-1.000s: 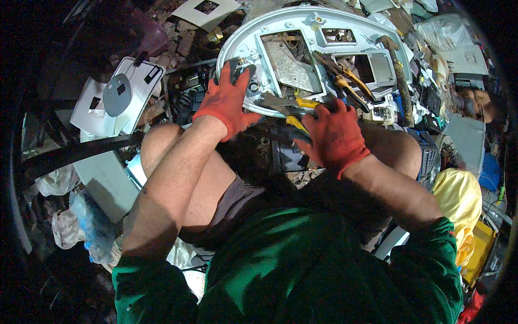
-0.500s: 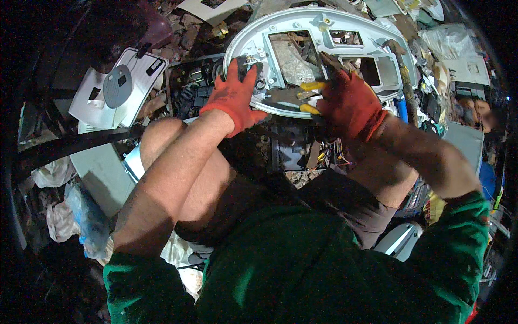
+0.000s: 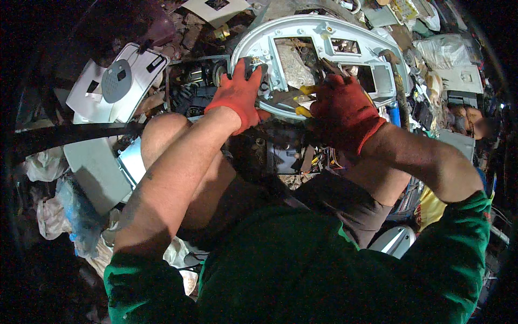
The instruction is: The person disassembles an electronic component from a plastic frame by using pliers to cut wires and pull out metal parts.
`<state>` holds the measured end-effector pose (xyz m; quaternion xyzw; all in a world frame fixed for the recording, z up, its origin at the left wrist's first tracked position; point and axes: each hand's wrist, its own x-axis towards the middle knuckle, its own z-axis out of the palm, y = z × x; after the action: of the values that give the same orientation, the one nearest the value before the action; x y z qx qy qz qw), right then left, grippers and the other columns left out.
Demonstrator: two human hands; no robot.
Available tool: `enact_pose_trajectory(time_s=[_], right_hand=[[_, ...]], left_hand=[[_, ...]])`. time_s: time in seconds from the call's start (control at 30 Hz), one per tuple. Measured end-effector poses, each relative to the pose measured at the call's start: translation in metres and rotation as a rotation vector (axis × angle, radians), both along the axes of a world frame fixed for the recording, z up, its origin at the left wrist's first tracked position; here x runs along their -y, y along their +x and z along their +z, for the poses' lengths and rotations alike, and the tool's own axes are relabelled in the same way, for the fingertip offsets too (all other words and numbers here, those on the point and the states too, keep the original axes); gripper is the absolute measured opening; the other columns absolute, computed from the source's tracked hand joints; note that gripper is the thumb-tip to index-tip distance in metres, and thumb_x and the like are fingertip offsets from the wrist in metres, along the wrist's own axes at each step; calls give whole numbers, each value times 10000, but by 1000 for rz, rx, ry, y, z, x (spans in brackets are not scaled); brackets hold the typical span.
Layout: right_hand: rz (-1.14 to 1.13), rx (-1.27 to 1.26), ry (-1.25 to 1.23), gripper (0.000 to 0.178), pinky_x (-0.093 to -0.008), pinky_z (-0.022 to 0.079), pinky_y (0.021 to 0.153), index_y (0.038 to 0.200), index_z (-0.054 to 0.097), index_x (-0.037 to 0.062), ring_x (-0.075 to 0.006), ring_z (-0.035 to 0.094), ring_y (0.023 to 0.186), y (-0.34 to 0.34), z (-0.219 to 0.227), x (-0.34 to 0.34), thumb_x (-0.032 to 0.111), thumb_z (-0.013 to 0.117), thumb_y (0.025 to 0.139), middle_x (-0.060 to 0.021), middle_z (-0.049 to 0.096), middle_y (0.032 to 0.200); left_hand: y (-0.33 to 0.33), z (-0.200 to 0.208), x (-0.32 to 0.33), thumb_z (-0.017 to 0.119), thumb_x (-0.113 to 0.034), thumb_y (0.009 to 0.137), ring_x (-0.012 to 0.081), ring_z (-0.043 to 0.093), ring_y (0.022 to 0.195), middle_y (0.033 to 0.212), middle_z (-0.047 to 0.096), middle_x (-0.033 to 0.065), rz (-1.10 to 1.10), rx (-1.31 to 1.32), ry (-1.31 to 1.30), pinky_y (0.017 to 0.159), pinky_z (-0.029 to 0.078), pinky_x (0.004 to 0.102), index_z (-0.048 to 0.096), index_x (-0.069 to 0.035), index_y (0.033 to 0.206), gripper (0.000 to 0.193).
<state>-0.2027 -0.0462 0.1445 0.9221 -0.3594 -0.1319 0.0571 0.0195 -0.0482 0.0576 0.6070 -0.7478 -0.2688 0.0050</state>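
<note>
A white curved plastic panel with several rectangular openings lies in front of me. My left hand, in a red glove with dark fingertips, grips its left end, fingers over the rim and thumb by the near edge. Over the panel's near edge, my right hand, also red-gloved, is closed around pliers with yellow handles. Their dark metal end points left across the panel, toward my left hand. The palm hides most of the handles. A dark piece shows just above the right fingers; I cannot tell its kind.
At the left lie a white casing with a grey oval cover and a pale flat panel. A stick-like tool rests across the white panel's right end. Plastic bags, dark parts and scrap surround my knees.
The panel and both hands appear shifted slightly right and down, along with small shifts of the whole view. Both hands keep their holds.
</note>
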Motion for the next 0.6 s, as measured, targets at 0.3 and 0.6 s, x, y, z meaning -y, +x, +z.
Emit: enact_pose_trajectory(time_s=[0.3,0.6], right_hand=[[-217,52,154,267,-471,497,799,834,731,139,-338,598,975,-2,-5,-34,399,696,783,-117,665,958],[-214,-7,204,296,-458,501,793,850,717,127,-338,632,892,-4,-16,-37,418,668,836,-118,672,947]], left_hand=[[0,1,-1,871,-347,702,529,371,1353,1608,163,237,-6,-29,-12,1114,409,501,273,-174,1562,1061],[0,10,1,856,-344,721,544,324,1383,1618,127,255,-8,-15,66,1152,358,505,243,-188,1574,1062]])
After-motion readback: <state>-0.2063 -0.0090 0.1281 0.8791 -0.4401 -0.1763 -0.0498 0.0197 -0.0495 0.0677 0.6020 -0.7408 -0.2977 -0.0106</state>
